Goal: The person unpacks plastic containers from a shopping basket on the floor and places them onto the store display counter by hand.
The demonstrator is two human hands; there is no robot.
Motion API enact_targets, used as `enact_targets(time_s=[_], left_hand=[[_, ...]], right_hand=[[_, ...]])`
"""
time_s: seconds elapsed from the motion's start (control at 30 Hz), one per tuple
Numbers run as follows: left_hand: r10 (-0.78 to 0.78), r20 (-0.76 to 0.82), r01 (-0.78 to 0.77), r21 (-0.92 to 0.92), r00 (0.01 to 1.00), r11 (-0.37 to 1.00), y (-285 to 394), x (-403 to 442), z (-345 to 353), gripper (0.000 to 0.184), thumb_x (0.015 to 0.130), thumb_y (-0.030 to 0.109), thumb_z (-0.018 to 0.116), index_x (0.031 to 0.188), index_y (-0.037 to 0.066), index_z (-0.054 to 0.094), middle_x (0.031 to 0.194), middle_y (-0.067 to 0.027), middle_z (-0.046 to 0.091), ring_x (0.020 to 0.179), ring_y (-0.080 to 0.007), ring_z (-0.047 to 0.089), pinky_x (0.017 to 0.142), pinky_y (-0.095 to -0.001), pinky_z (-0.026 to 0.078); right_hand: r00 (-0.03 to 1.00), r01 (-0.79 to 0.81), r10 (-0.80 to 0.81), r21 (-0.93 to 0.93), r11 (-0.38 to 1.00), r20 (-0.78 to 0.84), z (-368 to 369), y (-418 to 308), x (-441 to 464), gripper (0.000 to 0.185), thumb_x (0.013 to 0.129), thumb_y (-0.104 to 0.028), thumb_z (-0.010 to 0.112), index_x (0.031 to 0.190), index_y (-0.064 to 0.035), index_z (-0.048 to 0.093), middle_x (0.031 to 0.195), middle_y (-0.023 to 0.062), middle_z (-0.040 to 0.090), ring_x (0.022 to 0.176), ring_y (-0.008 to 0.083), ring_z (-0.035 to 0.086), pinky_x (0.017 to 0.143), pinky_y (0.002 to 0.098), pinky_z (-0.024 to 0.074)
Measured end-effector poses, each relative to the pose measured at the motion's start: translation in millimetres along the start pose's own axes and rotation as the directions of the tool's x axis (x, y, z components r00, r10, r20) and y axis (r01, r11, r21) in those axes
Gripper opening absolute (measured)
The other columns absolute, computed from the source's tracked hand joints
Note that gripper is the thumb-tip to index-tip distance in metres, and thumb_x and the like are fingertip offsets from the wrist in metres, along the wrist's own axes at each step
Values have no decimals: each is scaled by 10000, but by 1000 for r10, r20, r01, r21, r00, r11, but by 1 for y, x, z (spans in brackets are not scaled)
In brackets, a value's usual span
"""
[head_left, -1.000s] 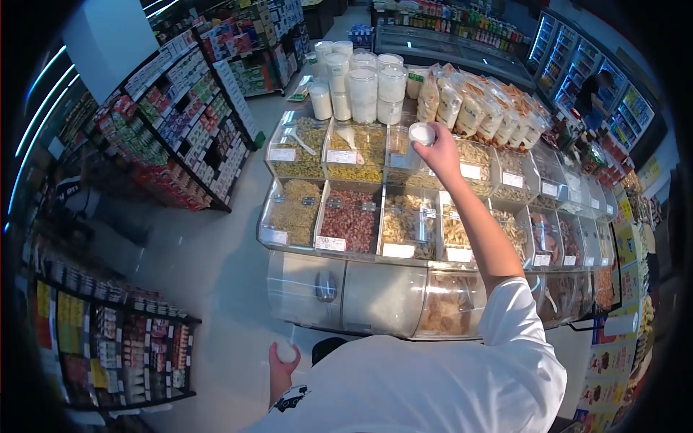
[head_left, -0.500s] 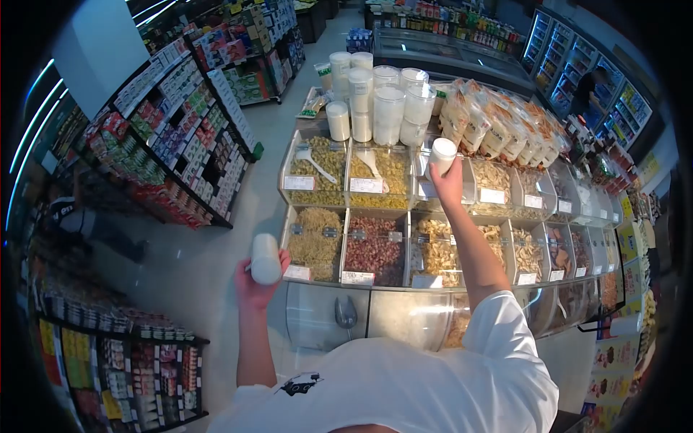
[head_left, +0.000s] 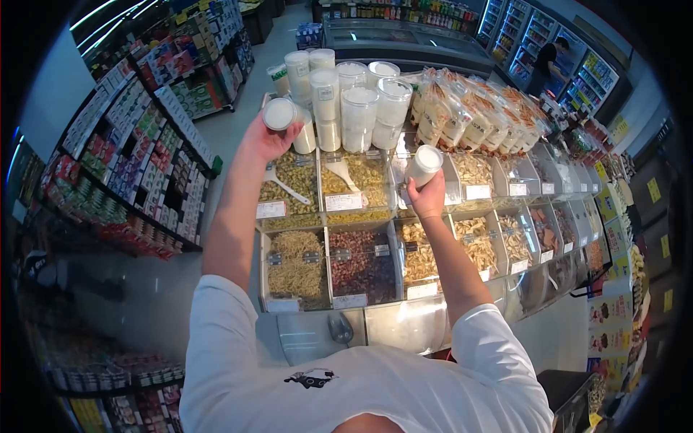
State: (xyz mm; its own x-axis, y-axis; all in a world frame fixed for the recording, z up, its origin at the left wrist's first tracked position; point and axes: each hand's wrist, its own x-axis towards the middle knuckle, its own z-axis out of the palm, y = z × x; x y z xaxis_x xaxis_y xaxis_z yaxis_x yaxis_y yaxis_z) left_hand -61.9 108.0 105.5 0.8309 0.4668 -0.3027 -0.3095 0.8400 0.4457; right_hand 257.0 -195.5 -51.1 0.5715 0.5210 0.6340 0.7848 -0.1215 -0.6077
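My left hand (head_left: 271, 141) is wrapped round a white-lidded jar (head_left: 279, 114), raised at the left end of the group of jars and overlapping a short one in view. White-filled clear jars (head_left: 359, 119) stand behind the bins, some stacked. Over the bins in the middle, my right hand (head_left: 427, 193) grips a second jar (head_left: 425, 165) with a white lid, tilted a little. Below my left hand is a bin of greenish dried food (head_left: 292, 173) with a white scoop (head_left: 290, 189) in it.
Bagged goods (head_left: 473, 115) are piled right of the jars. Bins of dried food (head_left: 361, 267) run along the front. Packed shelves (head_left: 137, 159) stand at left, a chest freezer (head_left: 404, 40) behind. A person in dark clothes (head_left: 546, 66) is near the fridges at the far right.
My left hand has risen from low at the left up to the jars, carrying its jar. My right hand has moved slightly lower with its jar. The view has shifted.
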Motion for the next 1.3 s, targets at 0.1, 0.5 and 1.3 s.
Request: enact_targets(time_s=[0.1,0.5,1.3], left_hand=[[105,-185,-12,447,977,894,2,-11,50,526,944,437,644,1313,71,561,1127,-177,640,938,-250,667,762,-368,603],[638,-69,496,694,767,-522,62,-16,117,660,671,427,824,1154,29,614,1059,-155,686,975,-284,678,806,-385,542],[346,268,180,496,899,-849,41,30,137,869,611,281,926,1316,20,490,1252,-226,540,1191,-382,560,997,-423,477]], right_hand=[[1000,7,-7,-7,1000,-3,1,2,1,762,743,-304,785,1323,23,413,1219,249,552,1154,438,527,995,492,435],[1000,18,-18,-21,1000,-7,-1,0,0,746,736,-314,777,1307,8,422,1204,242,564,1150,438,530,995,488,442],[1000,27,-27,10,1000,-14,-4,-2,0,729,729,-335,789,1285,-29,430,1144,223,586,1068,424,580,899,483,495]])
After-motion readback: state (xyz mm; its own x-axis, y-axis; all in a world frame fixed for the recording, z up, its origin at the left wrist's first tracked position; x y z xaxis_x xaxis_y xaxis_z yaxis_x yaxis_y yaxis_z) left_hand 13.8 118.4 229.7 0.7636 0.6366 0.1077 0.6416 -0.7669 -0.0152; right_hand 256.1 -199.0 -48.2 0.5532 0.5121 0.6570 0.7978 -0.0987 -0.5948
